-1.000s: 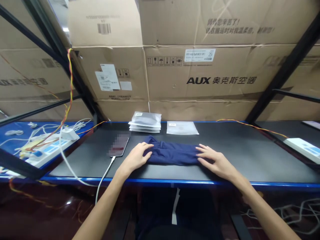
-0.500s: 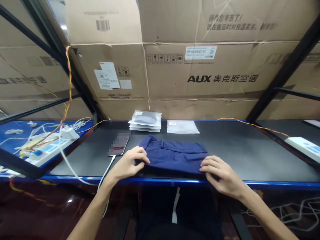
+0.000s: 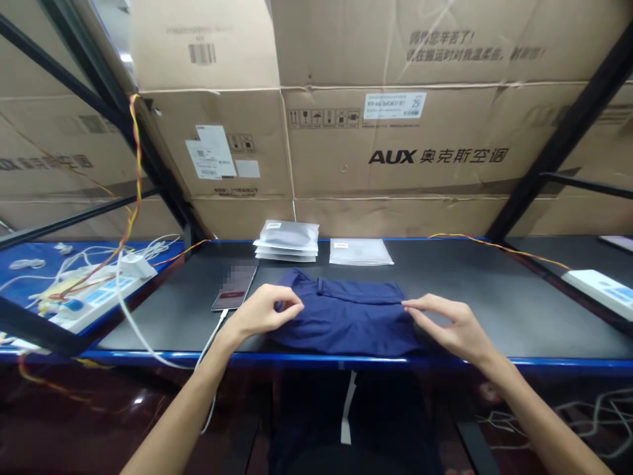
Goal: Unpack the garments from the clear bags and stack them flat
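A navy blue cloth garment (image 3: 346,323) lies folded on the black table top, its near edge close to the table's blue front edge. Its exact kind is not clear; a folded band runs along the far side. My left hand (image 3: 264,311) pinches the cloth at its left side, thumb and index finger together. On the opposite side my right hand (image 3: 448,323) has its thumb and fingertips closed at the garment's right edge. Left of the garment rests a phone (image 3: 236,287) with a white cable (image 3: 212,340) plugged into it.
Behind the garment are a stack of frosted plastic bags (image 3: 287,241) and another flat bag (image 3: 361,252). Power strips (image 3: 101,290) with tangled cables sit at the left, and one (image 3: 601,290) at the right. Black shelf posts and large cardboard boxes (image 3: 395,178) stand behind.
The garment's near part has come down flatter and nearer to the table's front edge. Both hands have shifted slightly away from me, now gripping farther up the garment's sides.
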Tool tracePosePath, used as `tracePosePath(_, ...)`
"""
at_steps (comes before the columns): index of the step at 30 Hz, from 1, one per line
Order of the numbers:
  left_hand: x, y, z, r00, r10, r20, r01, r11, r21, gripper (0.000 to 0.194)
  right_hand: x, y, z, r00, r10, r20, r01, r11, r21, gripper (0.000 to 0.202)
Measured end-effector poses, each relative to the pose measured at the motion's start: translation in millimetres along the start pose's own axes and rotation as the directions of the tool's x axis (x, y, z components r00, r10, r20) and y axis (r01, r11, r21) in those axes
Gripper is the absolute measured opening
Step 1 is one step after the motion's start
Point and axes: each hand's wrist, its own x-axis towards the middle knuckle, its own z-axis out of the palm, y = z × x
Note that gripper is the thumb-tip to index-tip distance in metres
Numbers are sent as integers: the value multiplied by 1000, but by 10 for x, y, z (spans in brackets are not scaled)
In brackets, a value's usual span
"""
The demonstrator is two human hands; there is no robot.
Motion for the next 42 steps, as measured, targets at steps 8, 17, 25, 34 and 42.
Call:
tracePosePath(8, 564, -128, 205, 981, 189, 46, -188, 982, -18, 32, 320, 502, -12, 944, 19, 329, 38, 985, -167, 33)
tracePosePath(17, 766, -214, 242, 991, 127, 37, -124, 990, -73, 22, 513, 442, -18, 967, 118, 225, -91, 988, -126, 29)
tracePosePath(25, 1222, -346, 320, 992, -96, -82, 103, 991, 81, 24, 1025, 634, 158, 978, 210, 1, -207, 965, -162, 30)
tracePosePath(34, 1167, -368, 395, 985, 32, -169, 19, 957, 290, 24, 995, 718, 367, 970, 243, 1, -213, 852, -478, 29)
tracePosePath(42, 854, -177, 473, 968, 239, 80, -252, 932, 262, 43, 871, 355, 575, 981, 20, 192, 31, 965, -261, 43)
